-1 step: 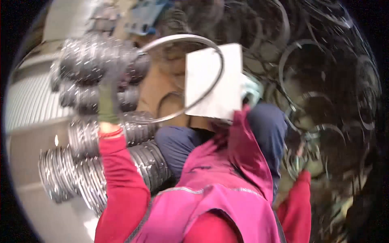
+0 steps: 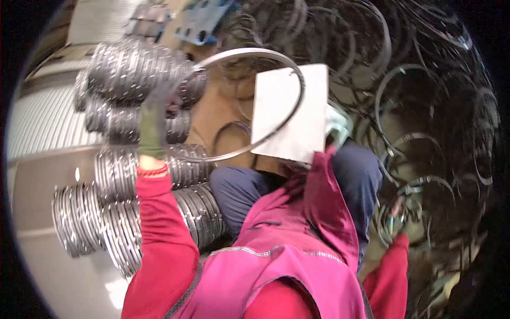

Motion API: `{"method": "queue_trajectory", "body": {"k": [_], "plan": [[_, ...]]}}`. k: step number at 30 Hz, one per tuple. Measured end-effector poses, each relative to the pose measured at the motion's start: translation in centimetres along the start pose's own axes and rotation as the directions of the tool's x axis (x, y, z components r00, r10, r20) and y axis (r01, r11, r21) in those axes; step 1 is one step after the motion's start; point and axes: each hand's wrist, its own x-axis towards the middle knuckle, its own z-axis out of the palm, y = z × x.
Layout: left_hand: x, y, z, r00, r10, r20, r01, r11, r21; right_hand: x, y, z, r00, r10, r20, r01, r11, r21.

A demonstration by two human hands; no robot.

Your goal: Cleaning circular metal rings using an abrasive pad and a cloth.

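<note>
My left hand [image 2: 158,106], in a grey and green glove, is closed at the left side of a large thin metal ring [image 2: 249,52]. The ring hangs tilted in front of my knees, and its right side passes across a white square board [image 2: 289,109]. Stacks of bundled dark rings [image 2: 133,69] stand behind and beside this hand. My right hand [image 2: 394,222] reaches down at the lower right among loose rings [image 2: 419,181]. Its fingers are too blurred and dark to make out, as is anything in them.
More bundled rings [image 2: 77,220] stand by my left arm, along a ribbed pale panel [image 2: 45,117]. Loose rings [image 2: 382,42] lie heaped over the dark floor to the right. A blue perforated piece [image 2: 204,21] lies at the far left, and a pale green object [image 2: 339,122] sits beside the board.
The whole view has shifted slightly, so most things sit a little farther right. The picture is sharper. My left hand stays at the ring, and my right hand remains among the loose rings.
</note>
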Motion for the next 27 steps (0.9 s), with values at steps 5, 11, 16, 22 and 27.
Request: {"method": "queue_trajectory", "body": {"k": [5, 11, 16, 22, 27], "plan": [[1.9, 5.1, -0.8, 0.959, -0.272, 0.082, 0.272, 0.962, 0.014, 2.6, 14.7, 11.2, 0.987, 0.155, 0.034, -0.158, 0.933, 0.323], [1.5, 1.1, 0.4, 0.939, -0.331, 0.09, 0.338, 0.937, -0.087, 5.5, 27.4, 9.3, 0.789, 0.538, 0.297, -0.187, 0.671, -0.717], [2.4, 4.1, -1.0, 0.956, -0.291, -0.029, 0.292, 0.956, 0.037, 1.0, 13.9, 11.8, 0.84, 0.469, 0.273, -0.244, 0.776, -0.582], [2.3, 2.1, -0.6, 0.926, -0.376, -0.039, 0.372, 0.924, -0.09, 3.5, 9.7, 6.2, 0.791, 0.475, 0.384, -0.186, 0.786, -0.589], [1.8, 1.2, -1.1, 0.891, -0.446, -0.081, 0.427, 0.887, -0.177, 2.8, 11.8, 8.3, 0.964, 0.204, 0.17, -0.05, 0.769, -0.637]]}}
